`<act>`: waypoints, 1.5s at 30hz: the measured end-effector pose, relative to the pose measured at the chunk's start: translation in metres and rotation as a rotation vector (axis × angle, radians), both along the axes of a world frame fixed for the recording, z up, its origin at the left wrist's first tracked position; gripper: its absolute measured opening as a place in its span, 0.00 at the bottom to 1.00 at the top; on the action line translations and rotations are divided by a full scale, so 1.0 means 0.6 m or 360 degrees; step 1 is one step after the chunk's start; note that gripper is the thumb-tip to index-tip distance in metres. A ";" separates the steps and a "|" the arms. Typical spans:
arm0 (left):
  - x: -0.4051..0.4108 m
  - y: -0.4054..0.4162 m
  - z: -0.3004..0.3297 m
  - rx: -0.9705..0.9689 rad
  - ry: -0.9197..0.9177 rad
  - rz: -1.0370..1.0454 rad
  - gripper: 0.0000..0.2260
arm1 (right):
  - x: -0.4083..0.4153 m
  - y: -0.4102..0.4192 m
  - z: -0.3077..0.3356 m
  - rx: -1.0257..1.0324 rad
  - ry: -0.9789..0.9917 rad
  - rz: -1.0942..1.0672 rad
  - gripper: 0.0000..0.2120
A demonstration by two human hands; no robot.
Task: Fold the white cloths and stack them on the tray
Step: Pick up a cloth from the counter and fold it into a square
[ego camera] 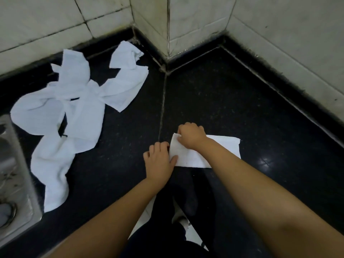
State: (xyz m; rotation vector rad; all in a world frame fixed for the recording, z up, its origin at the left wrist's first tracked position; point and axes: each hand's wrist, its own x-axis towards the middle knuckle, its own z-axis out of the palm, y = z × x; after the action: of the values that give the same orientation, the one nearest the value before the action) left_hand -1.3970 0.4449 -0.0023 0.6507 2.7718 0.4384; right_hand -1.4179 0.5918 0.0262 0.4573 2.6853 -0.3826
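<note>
Loose cloths point(74, 101) lie left on counter point(242, 101); folded cloth point(223, 148) right.

Black speckled stone counter point(232, 101), grouted seam running front to back, tiled wall behind. Lying on it: loose heap of unfolded white cloths point(74, 101) spread across the left side, one folded white cloth point(202, 155) flat near the front edge right of the seam. Steel sink point(13, 179) sunk in at far left.
</note>
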 end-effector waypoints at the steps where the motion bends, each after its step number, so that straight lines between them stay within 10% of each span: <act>1: 0.001 -0.002 0.003 -0.0022 -0.0015 -0.0019 0.20 | 0.007 0.005 0.007 -0.0102 0.0003 -0.0008 0.13; 8: -0.075 0.033 0.091 0.0587 -0.0442 -0.0110 0.07 | 0.052 0.076 0.117 -0.0802 0.0621 -0.0525 0.06; 17: -0.107 0.114 0.291 0.1109 0.0112 -0.0490 0.07 | 0.121 0.142 0.257 -0.1128 0.1400 -0.0877 0.06; 33: 0.044 -0.055 0.048 0.0620 -0.0870 -0.0618 0.10 | 0.344 0.019 0.009 -0.1273 0.0395 -0.0805 0.05; 45: -0.071 0.095 0.053 0.0431 -0.0416 -0.0251 0.06 | 0.187 0.097 0.008 -0.0939 0.0653 -0.1305 0.08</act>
State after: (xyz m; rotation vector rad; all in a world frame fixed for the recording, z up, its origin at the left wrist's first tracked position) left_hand -1.4399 0.5017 0.0293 0.8020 2.4160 0.8100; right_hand -1.3057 0.6498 0.0308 1.3815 2.4153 -1.5767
